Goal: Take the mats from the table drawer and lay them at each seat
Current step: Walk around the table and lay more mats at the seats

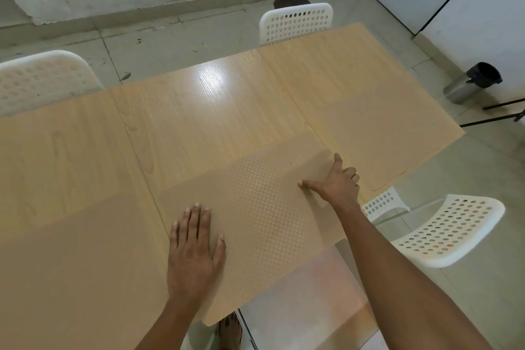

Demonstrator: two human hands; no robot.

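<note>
Keep both palms flat, fingers spread, left hand and right hand smoothing mat square to surface edge.

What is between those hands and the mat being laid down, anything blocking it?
Nothing visible. The left hand lies flat on the mat and the right hand presses its far corner. The mat already lies on the table.

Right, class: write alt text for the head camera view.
Two bare hands, left hand and right hand, press a tan dotted rectangular mat flat on a light wooden table. White perforated plastic chairs stand around it.
</note>
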